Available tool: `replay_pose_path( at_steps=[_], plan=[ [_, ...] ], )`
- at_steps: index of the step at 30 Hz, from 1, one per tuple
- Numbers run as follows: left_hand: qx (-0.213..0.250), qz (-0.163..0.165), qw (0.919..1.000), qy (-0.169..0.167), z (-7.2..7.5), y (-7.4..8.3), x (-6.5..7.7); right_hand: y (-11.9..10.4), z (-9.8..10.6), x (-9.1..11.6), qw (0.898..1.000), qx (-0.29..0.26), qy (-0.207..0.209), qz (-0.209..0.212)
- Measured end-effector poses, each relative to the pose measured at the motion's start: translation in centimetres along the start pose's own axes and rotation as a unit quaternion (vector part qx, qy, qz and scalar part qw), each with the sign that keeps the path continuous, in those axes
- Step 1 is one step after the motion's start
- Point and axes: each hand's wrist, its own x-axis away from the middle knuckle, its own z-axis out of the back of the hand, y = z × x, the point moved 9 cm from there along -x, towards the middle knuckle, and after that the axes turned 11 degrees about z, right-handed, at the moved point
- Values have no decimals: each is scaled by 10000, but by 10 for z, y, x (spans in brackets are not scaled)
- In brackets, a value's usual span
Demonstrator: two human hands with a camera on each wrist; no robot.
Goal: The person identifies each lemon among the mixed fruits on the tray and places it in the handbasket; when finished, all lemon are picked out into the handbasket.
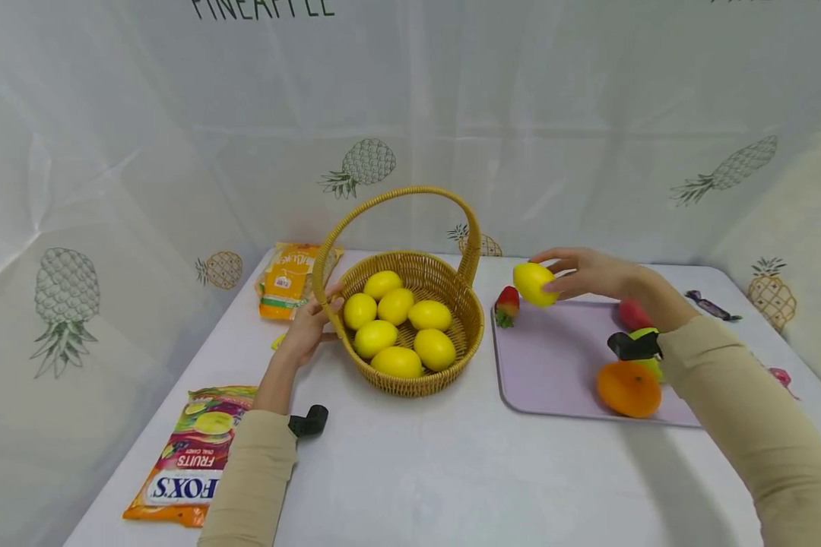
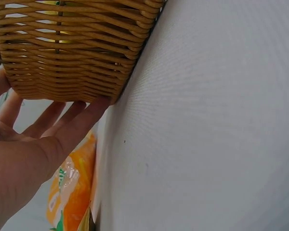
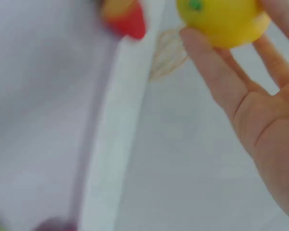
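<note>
In the head view, my right hand [image 1: 591, 273] pinches a yellow lemon [image 1: 534, 285] in the air near the tray's far left corner. The right wrist view shows the lemon [image 3: 221, 19] between thumb and fingertips, with a green spot on its end. A wicker basket [image 1: 410, 387] with a tall arched handle stands mid-table and bears several lemons [image 1: 397, 306]. At its left side rests my left hand [image 1: 308, 327]. Seen from the left wrist, the fingers [image 2: 82, 120] lie fairly straight against the woven wall [image 2: 72, 72].
A lilac tray [image 1: 547, 365] on the right bears an orange fruit [image 1: 628, 389] and a red fruit [image 1: 632, 314]. A strawberry [image 1: 506, 305] lies at its left edge. Candy bags [image 1: 191, 456] lie on the left, an orange packet [image 1: 287, 281] behind. A wrapped candy [image 1: 713, 305] lies right of the tray.
</note>
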Motion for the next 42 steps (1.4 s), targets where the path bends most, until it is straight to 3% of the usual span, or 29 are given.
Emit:
replay_pose_path(
  at_steps=[6, 12, 16, 20, 28, 35, 42],
  plan=[
    [-61, -9, 10000, 21, 2, 1, 0, -56, -24, -26, 9975, 228, -246, 624],
    [29, -7, 10000, -52, 2, -2, 0, -83, -68, -61, 9916, 100, -774, 1032],
    [60, 3, 10000, -73, 1, -4, -2, -90, -96, -82, 9861, -28, -1149, 1196],
    [73, 17, 9999, -87, -2, -4, -3, -93, -115, -97, 9816, 196, -1374, 1310],
    [-41, -38, 10000, 35, -2, 3, -3, -105, -118, -114, 9714, 1027, -1467, 1562],
    [-50, -28, 10000, 14, -1, -1, -2, -103, -133, -129, 9662, 1386, -1840, 1159],
    [-56, -34, 10000, 8, -1, -3, -1, -100, -141, -135, 9636, 1595, -1869, 1054]
  ],
)
